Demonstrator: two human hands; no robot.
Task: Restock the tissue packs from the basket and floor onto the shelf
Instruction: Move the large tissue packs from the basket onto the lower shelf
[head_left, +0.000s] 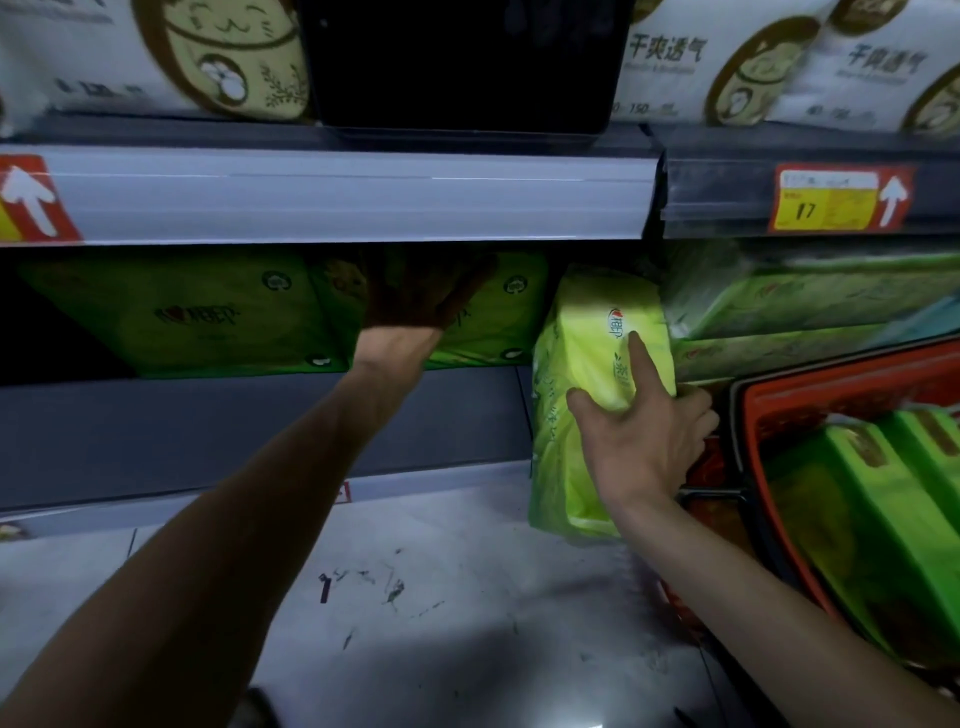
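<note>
Head view: midway, we curl our right hand (644, 441) fingers round a tissue pack (587, 353) at the shelf (260, 431), our left hand (415, 296) fingers unreadable in shadow, the basket (831, 389) not yet emptied.

floor (467, 597): grey, scuffed (dark marks) | price tag (831, 200): yel/red w/ arrow | light: dim

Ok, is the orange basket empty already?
No, green tissue packs lie in the orange basket, right of the light green pack that the right hand holds.
</note>
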